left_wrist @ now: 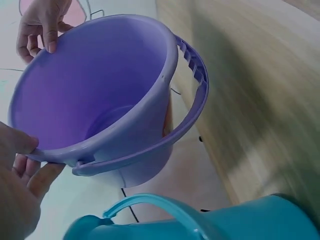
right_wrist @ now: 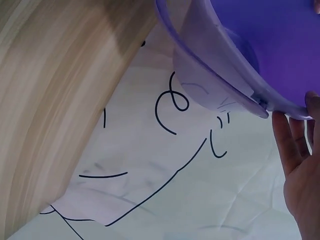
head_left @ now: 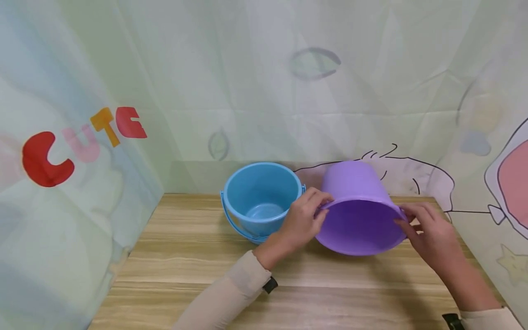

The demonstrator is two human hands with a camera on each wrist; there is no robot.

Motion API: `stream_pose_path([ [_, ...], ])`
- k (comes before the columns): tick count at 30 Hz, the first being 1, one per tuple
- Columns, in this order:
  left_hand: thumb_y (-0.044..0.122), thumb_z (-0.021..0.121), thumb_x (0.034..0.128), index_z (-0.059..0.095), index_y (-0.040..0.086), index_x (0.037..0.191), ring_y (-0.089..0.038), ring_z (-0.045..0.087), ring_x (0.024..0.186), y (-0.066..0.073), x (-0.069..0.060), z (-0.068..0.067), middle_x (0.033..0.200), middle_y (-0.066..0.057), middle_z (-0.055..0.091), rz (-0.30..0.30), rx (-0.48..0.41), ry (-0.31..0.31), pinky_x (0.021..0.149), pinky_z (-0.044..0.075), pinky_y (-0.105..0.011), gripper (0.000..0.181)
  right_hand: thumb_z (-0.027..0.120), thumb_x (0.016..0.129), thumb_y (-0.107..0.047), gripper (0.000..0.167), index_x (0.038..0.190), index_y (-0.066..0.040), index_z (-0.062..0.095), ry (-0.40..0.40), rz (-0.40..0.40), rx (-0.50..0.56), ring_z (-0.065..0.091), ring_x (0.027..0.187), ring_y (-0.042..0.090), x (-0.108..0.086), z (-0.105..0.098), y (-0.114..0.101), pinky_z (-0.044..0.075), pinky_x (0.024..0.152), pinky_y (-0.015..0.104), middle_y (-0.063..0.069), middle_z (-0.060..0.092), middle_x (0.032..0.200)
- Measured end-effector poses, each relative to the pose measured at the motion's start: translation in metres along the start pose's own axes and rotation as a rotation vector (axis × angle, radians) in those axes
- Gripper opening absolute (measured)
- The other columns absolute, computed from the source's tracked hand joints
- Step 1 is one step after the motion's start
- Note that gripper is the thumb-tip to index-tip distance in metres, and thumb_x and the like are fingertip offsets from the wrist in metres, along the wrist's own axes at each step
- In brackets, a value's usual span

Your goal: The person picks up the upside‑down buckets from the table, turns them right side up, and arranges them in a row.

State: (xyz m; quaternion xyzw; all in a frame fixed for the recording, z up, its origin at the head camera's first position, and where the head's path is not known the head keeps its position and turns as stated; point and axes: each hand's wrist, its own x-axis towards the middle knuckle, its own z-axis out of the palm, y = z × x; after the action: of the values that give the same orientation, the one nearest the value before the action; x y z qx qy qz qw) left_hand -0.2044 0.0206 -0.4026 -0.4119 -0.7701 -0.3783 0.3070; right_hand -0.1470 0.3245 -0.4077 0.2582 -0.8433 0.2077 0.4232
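A purple bucket point(head_left: 354, 183) is tipped so that its mouth faces toward me, raised off the table. My left hand point(head_left: 303, 217) pinches its rim on the left, thumb and fingers on either side. On the right, my right hand point(head_left: 431, 233) grips the opposite part of the rim. The bucket's purple handle point(left_wrist: 192, 107) hangs down loosely in the left wrist view. Just left of it a blue bucket point(head_left: 264, 183) stands upright on the table, its blue handle point(head_left: 239, 229) lowered at the front. My left forearm passes in front of the blue bucket's lower right side.
Both buckets are near the back edge of the wood-grain table point(head_left: 185, 275). A pale printed curtain point(head_left: 247, 91) rises behind the table and along both sides, with coloured letters on the left.
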Motion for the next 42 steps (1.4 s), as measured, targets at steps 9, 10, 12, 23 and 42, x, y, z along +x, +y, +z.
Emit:
stream_pose_path([
  [9, -0.009, 0.076, 0.0847, 0.070, 0.002, 0.106, -0.017, 0.066, 0.084, 0.005, 0.012, -0.007, 0.096, -0.010, 0.065, -0.048, -0.070, -0.006, 0.074, 0.056, -0.016, 0.025, 0.051, 0.106, -0.050, 0.056, 0.115, 0.001, 0.073, 0.020, 0.027, -0.031, 0.054, 0.088, -0.005, 0.011, -0.006, -0.003, 0.050, 0.067, 0.002, 0.013, 0.068, 0.102],
  [10, -0.009, 0.077, 0.0843, 0.071, 0.002, 0.107, -0.017, 0.066, 0.084, 0.006, 0.013, -0.007, 0.095, -0.010, 0.066, -0.060, -0.088, -0.005, 0.073, 0.057, -0.018, 0.025, 0.051, 0.105, -0.050, 0.056, 0.115, 0.000, 0.073, 0.022, 0.034, -0.028, 0.053, 0.088, -0.006, 0.011, -0.007, -0.003, 0.049, 0.068, 0.002, 0.013, 0.068, 0.102],
  [12, -0.009, 0.077, 0.0840, 0.072, 0.002, 0.107, -0.017, 0.066, 0.083, 0.007, 0.015, -0.009, 0.094, -0.009, 0.066, -0.087, -0.120, -0.001, 0.071, 0.058, -0.021, 0.026, 0.052, 0.105, -0.050, 0.056, 0.116, 0.000, 0.074, 0.031, 0.047, -0.019, 0.052, 0.088, -0.008, 0.013, -0.007, -0.003, 0.048, 0.069, 0.000, 0.013, 0.068, 0.101],
  [23, -0.007, 0.077, 0.0852, 0.076, 0.006, 0.115, -0.016, 0.068, 0.078, 0.009, 0.023, -0.020, 0.091, -0.009, 0.067, -0.240, -0.150, -0.058, 0.066, 0.057, -0.019, 0.033, 0.072, 0.098, -0.017, 0.025, 0.119, -0.003, 0.075, -0.002, 0.095, 0.070, 0.051, 0.091, -0.016, 0.025, -0.007, -0.004, 0.047, 0.070, -0.001, 0.012, 0.069, 0.099],
  [42, -0.004, 0.073, 0.0863, 0.075, 0.009, 0.124, -0.015, 0.071, 0.074, 0.003, 0.053, -0.034, 0.094, -0.011, 0.074, -0.426, -0.191, -0.205, 0.065, 0.054, -0.014, 0.040, 0.084, 0.079, 0.007, 0.047, 0.121, -0.011, 0.075, -0.150, 0.148, -0.042, 0.052, 0.085, -0.012, 0.061, -0.007, 0.006, 0.044, 0.069, 0.001, 0.006, 0.072, 0.096],
])
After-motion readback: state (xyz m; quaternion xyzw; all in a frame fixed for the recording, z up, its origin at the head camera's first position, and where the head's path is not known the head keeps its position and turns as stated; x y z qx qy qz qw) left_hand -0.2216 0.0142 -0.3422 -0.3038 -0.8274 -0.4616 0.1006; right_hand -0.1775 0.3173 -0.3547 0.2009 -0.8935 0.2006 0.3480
